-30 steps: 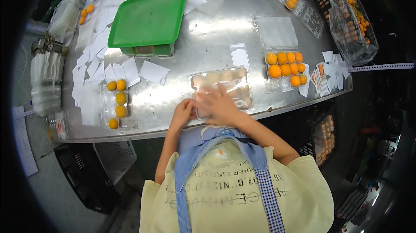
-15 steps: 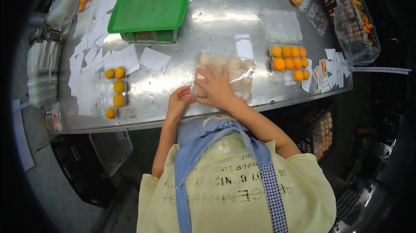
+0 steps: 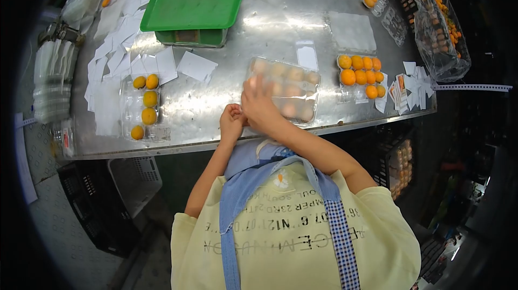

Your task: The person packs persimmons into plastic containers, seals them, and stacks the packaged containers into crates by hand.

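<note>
Clear pack (image 3: 294,87) looks flimsy, grab its rim. Left grip (image 3: 232,123) curled, right grip (image 3: 259,107) blurred, can't tell if pinching.

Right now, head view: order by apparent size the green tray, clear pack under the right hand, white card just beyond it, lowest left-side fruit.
Largest first:
Green tray
Clear pack, partly covered
White card
Lowest fruit

Glare on table (image 3: 275,23); frame edges v. dark & warped.
</note>
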Demonstrator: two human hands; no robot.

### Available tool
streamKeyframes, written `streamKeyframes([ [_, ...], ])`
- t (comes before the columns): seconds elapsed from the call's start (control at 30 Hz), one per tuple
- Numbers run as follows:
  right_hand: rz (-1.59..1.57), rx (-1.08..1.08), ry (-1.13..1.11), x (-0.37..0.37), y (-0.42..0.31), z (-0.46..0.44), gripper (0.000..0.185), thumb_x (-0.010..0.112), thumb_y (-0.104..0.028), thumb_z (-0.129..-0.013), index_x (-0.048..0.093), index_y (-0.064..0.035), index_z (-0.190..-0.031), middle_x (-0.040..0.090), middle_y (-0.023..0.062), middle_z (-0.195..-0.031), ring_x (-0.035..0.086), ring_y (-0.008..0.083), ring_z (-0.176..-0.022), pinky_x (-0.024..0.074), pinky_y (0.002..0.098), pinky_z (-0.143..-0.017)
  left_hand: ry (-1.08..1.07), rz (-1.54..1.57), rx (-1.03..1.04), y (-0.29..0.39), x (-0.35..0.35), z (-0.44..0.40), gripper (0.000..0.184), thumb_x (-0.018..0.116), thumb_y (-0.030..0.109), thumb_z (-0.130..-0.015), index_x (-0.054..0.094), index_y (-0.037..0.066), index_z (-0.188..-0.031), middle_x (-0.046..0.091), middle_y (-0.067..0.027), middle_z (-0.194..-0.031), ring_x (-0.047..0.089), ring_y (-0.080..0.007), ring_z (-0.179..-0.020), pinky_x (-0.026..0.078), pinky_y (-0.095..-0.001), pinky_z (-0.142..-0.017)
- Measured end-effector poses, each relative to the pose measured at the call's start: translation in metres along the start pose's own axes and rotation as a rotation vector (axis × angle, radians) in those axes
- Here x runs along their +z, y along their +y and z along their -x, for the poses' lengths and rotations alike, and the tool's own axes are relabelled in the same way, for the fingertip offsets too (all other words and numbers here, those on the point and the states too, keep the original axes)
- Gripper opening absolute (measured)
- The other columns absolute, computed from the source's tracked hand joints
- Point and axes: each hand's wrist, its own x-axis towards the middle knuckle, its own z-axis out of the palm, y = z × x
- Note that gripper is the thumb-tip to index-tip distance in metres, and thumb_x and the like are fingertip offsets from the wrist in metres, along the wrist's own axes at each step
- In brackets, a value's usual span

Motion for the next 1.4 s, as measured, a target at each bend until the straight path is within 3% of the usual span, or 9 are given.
streamKeyframes([
  [0.13,0.059,-0.014,0.003,-0.002,-0.004,-0.003,0.043,0.065,-0.022,-0.069,0.059,0.0076,-0.099,0.048,0.0267,-0.116,0.042,0.0532,-0.114,0.0354,0.0671,-0.087,0.071,0.019,-0.041,0.009,0.010,0.003,0.021,0.051,-0.008,-0.076,0.050,0.002,-0.094,0.057,-0.0056,-0.081,0.055,-0.0121,-0.065,0.049,-0.0249,-0.054],
  [0.23,-0.023,-0.050,-0.013,-0.006,-0.005,-0.001,0.037,0.065,-0.019,-0.069,0.058,0.0056,-0.096,0.051,0.0263,-0.110,0.044,0.0519,-0.113,0.0376,0.0624,-0.089,0.096,-0.263,0.175,-0.015,0.003,-0.009,0.018,0.055,-0.005,-0.077,0.051,0.003,-0.092,0.057,-0.0058,-0.079,0.056,-0.0111,-0.062,0.048,-0.0246,-0.052],
  [0.33,-0.249,-0.032,0.023,-0.026,0.004,-0.006,0.031,0.065,-0.013,-0.069,0.056,0.0014,-0.095,0.055,0.0228,-0.105,0.049,0.0468,-0.111,0.0430,0.0527,-0.087,0.125,-0.327,0.066,0.005,0.009,-0.001,0.020,0.048,-0.006,-0.079,0.052,0.001,-0.098,0.062,-0.0069,-0.085,0.058,-0.0125,-0.076,0.046,-0.0224,-0.069],
  [0.57,-0.508,0.207,0.140,-0.102,0.057,-0.023,0.023,0.061,-0.005,-0.069,0.055,-0.0047,-0.091,0.062,0.0168,-0.090,0.062,0.0348,-0.083,0.0505,0.0415,-0.071,0.105,-0.211,0.017,0.006,0.011,-0.001,0.023,0.057,-0.006,-0.077,0.046,0.008,-0.091,0.055,-0.0034,-0.075,0.051,-0.0108,-0.046,0.041,-0.0235,-0.038],
  [0.7,-0.529,0.183,0.257,-0.113,0.087,-0.034,0.026,0.054,-0.001,-0.068,0.063,-0.0066,-0.092,0.067,0.0139,-0.081,0.065,0.0333,-0.069,0.0514,0.0398,-0.065,0.098,-0.247,0.043,0.001,0.008,-0.005,0.022,0.057,-0.006,-0.078,0.046,0.007,-0.092,0.055,-0.0035,-0.075,0.052,-0.0105,-0.047,0.039,-0.0235,-0.039],
  [0.9,-0.610,0.337,0.315,-0.118,0.135,-0.053,0.022,0.059,-0.008,-0.074,0.068,-0.0080,-0.094,0.070,0.0129,-0.089,0.067,0.0273,-0.078,0.0519,0.0392,-0.072,0.087,-0.268,0.064,0.002,0.003,-0.007,0.023,0.061,-0.003,-0.078,0.049,0.005,-0.094,0.055,-0.0047,-0.080,0.055,-0.0109,-0.049,0.043,-0.0244,-0.042],
  [1.0,-0.420,0.364,0.310,-0.108,0.153,-0.069,0.019,0.065,-0.013,-0.076,0.068,-0.0077,-0.094,0.070,0.0110,-0.087,0.067,0.0276,-0.078,0.0513,0.0384,-0.071,0.063,-0.246,0.033,0.006,0.004,-0.006,0.025,0.061,-0.003,-0.079,0.047,0.006,-0.097,0.054,-0.0046,-0.083,0.050,-0.0093,-0.046,0.038,-0.0228,-0.039],
  [1.2,0.132,0.233,0.731,-0.073,0.196,-0.087,0.030,0.067,-0.020,-0.082,0.063,-0.0090,-0.110,0.063,0.0100,-0.111,0.059,0.0318,-0.099,0.0482,0.0392,-0.079,0.045,-0.215,0.010,0.006,0.001,-0.007,0.025,0.063,-0.001,-0.079,0.049,0.006,-0.098,0.054,-0.0041,-0.082,0.050,-0.0085,-0.046,0.037,-0.0218,-0.038],
  [1.4,-0.424,0.345,0.498,-0.042,0.197,-0.021,0.031,0.066,-0.010,-0.079,0.061,-0.0078,-0.110,0.061,0.0123,-0.108,0.057,0.0325,-0.097,0.0457,0.0390,-0.084,0.046,-0.228,-0.064,0.019,0.001,-0.001,0.023,0.065,-0.001,-0.077,0.052,0.003,-0.095,0.057,-0.0053,-0.078,0.053,-0.0095,-0.048,0.043,-0.0233,-0.042],
])
